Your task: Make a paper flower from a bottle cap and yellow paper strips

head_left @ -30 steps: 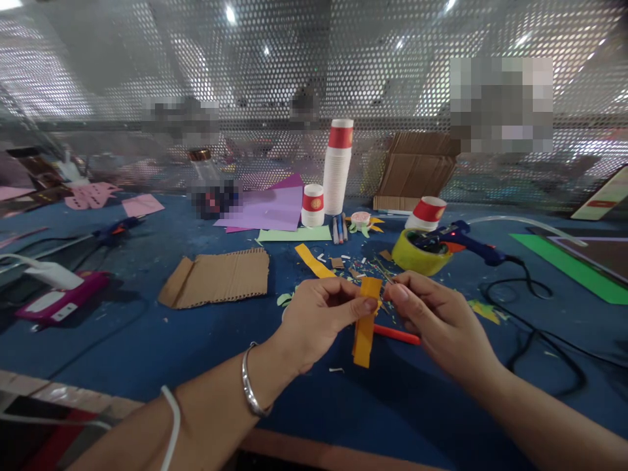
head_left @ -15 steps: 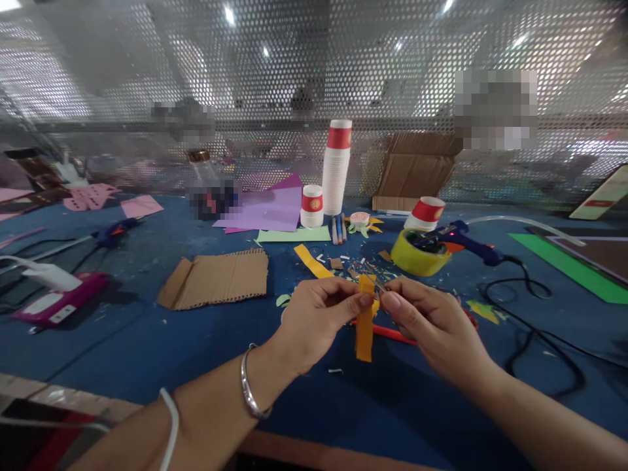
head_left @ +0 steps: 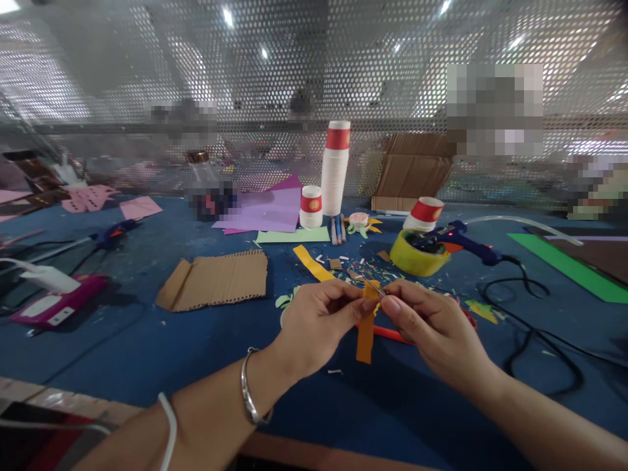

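Between the thumb and fingers of my left hand [head_left: 314, 327] hangs a folded orange-yellow paper strip [head_left: 364, 343], its lower end dangling above the table. My right hand [head_left: 434, 320] is closed on a small pair of scissors [head_left: 371, 285]; only the thin metal blades show, lying across the strip's top, and the handles are hidden. The strip's right edge looks notched near my fingertips. Beneath the hands lies a red stick-like tool [head_left: 390, 333], partly covered. Another yellow paper strip [head_left: 311, 263] rests on the table just beyond my left hand.
Paper scraps surround a yellow tape roll [head_left: 419, 258] with a blue glue gun [head_left: 466, 241] resting on it, its cord trailing right. Corrugated cardboard [head_left: 220, 278] lies left. Stacked paper cups [head_left: 335, 176], markers [head_left: 338, 230] and purple paper [head_left: 265, 206] stand or lie farther back.
The scissor blades have shifted slightly left and now cross the top of the strip. The strip has tilted a little, its upper end leaning right. Both hands stay in nearly the same place.
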A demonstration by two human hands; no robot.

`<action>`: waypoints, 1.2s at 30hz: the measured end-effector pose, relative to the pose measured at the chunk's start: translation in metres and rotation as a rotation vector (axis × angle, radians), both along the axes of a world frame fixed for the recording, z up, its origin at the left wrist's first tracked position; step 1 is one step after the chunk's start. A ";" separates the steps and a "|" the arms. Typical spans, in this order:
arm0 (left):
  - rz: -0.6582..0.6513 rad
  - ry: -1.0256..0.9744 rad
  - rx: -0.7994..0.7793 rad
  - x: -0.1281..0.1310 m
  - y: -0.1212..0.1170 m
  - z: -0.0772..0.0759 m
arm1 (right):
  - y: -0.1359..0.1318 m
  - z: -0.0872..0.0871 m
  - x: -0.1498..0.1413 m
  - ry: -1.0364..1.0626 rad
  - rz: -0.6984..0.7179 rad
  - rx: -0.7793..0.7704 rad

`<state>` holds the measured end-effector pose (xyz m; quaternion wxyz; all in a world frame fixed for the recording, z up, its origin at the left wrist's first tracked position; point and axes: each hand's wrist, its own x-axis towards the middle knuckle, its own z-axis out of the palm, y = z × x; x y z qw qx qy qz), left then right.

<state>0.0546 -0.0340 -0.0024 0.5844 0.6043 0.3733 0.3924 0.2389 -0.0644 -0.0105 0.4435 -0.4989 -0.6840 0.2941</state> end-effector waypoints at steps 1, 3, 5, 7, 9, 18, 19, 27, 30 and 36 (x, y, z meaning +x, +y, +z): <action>-0.004 -0.005 0.002 0.000 0.000 0.000 | 0.000 0.000 0.000 -0.005 -0.005 0.003; -0.007 -0.009 0.006 0.000 0.000 0.001 | -0.001 0.000 0.000 -0.012 -0.012 0.006; -0.004 -0.001 0.013 0.001 0.000 0.001 | -0.001 0.000 0.000 -0.013 -0.017 0.007; -0.003 -0.003 0.009 0.001 0.000 0.000 | 0.000 0.000 0.000 -0.010 -0.015 0.003; -0.015 -0.033 -0.004 0.001 0.000 0.000 | 0.000 0.000 0.001 -0.008 -0.006 0.005; -0.024 -0.066 -0.019 0.002 -0.001 -0.002 | 0.001 0.000 0.001 -0.017 0.006 0.045; -0.027 -0.063 -0.019 0.002 -0.001 -0.002 | 0.000 0.001 0.001 -0.019 0.007 0.042; -0.039 -0.080 -0.019 0.001 0.000 -0.002 | 0.000 0.001 0.000 -0.029 0.006 0.063; -0.041 -0.083 -0.022 0.001 0.000 -0.001 | 0.000 0.000 0.001 -0.024 0.008 0.065; -0.041 -0.084 -0.023 0.002 -0.001 -0.001 | 0.000 0.002 0.001 -0.031 0.009 0.044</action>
